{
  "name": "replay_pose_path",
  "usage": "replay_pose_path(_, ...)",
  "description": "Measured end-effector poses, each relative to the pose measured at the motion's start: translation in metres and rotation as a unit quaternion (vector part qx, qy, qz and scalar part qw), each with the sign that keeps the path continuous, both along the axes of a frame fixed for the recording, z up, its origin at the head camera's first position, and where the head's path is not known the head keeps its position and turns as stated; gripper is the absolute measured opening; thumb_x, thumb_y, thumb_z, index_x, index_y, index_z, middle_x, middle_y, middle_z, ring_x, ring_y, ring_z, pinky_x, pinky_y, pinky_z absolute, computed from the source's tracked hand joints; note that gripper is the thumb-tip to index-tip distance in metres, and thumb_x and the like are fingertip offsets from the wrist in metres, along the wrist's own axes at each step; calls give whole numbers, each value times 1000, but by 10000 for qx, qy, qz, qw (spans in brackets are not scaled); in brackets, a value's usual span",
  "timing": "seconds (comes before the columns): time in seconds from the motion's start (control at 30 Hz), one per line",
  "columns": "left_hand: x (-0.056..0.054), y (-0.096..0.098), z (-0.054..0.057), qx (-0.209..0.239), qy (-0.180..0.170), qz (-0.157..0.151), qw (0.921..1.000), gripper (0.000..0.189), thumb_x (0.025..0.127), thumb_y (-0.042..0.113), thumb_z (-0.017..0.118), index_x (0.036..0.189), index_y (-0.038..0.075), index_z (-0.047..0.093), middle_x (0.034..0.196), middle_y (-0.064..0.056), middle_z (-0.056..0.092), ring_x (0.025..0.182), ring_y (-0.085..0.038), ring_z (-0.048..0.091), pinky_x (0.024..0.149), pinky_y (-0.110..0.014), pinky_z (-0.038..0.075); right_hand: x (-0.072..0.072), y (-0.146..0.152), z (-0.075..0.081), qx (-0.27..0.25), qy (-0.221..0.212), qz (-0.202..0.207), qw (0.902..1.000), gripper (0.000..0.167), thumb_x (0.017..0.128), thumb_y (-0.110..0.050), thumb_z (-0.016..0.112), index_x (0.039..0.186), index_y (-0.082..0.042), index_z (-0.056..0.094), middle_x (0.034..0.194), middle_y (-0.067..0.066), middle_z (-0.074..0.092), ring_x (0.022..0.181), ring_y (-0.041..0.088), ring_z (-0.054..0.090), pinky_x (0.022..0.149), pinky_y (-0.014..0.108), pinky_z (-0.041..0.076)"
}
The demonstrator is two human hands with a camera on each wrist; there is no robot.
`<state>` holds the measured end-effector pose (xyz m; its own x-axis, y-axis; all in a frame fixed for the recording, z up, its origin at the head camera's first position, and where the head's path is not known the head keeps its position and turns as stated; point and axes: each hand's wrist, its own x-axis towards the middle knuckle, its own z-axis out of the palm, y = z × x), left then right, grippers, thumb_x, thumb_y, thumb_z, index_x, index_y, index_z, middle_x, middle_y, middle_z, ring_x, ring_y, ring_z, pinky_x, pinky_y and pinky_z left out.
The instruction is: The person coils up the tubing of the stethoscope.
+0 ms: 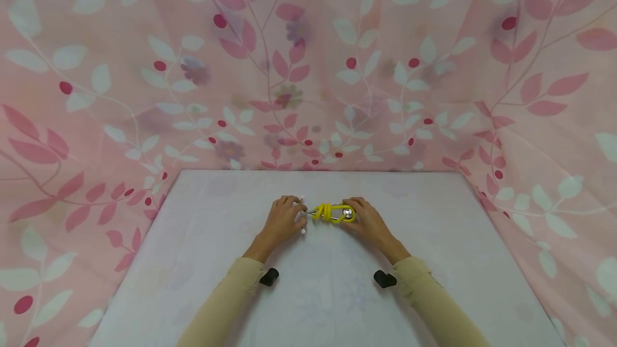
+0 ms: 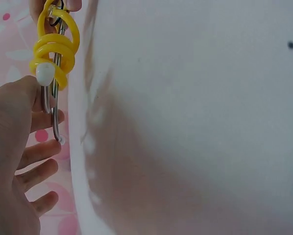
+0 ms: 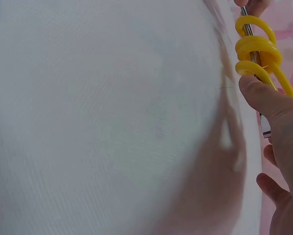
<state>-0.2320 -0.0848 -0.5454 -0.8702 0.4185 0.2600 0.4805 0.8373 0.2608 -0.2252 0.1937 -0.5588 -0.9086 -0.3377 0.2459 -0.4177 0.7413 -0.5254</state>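
Note:
A stethoscope is held up level between both hands, its yellow tubing [image 1: 326, 211] wound in several loops around the metal ear tubes [image 2: 55, 115]. My left hand [image 1: 283, 218] pinches the ear-tube end between thumb and fingers; a white ear tip [image 2: 45, 74] shows above the thumb in the left wrist view, while the other fingers spread apart. At the opposite end, my right hand [image 1: 370, 225] grips the tubing loop beside the round metal chest piece [image 1: 347, 212]. The right thumb lies against the yellow coil in the right wrist view. Part of the right fingers is hidden behind the stethoscope.
A white-covered table [image 1: 328, 304] lies beneath both hands. Pink leaf-patterned cloth [image 1: 308, 68] hangs behind it and along both sides. Black devices [image 1: 269, 277] sit at the cuffs of the beige sleeves [image 1: 219, 304].

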Motion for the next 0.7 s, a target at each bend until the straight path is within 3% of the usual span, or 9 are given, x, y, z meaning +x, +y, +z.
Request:
replay_pose_path(0.17, -1, 2, -11, 16, 59, 146, 9999, 23, 91, 23, 61, 110, 14, 72, 119, -8, 62, 114, -30, 52, 99, -52, 43, -2, -2, -13, -137, 89, -102, 9998, 68, 82, -34, 79, 140, -10, 53, 138, 9, 55, 125, 30, 56, 105, 52, 44)
replay_pose_path(0.4, 1, 4, -18, 247, -184, 219, 9993, 25, 95, 25, 58, 113, 15, 72, 121, -7, 61, 114, -27, 53, 99, -50, 42, -1, 1, -22, -133, 182, -179, 9996, 75, 82, -32, 80, 145, -7, 47, 141, 13, 56, 130, 32, 53, 109, 49, 42)
replay_pose_path(0.53, 2, 7, -16, 440, -283, 234, 9984, 26, 96, 26, 57, 114, 15, 72, 122, -7, 61, 114, -27, 53, 98, -49, 43, -1, 3, -23, 40, 1, -212, 9998, 79, 83, -33, 79, 148, -6, 43, 142, 15, 55, 131, 32, 52, 111, 49, 40)
replay_pose_path(0.7, 3, 5, -6, 552, -261, 229, 9979, 41, 100, 37, 53, 133, 13, 61, 128, -8, 61, 120, -28, 53, 101, -50, 42, 0, 4, -11, 111, -473, -381, 9981, 91, 82, -45, 77, 154, -10, 32, 150, 12, 45, 140, 32, 41, 115, 54, 33)
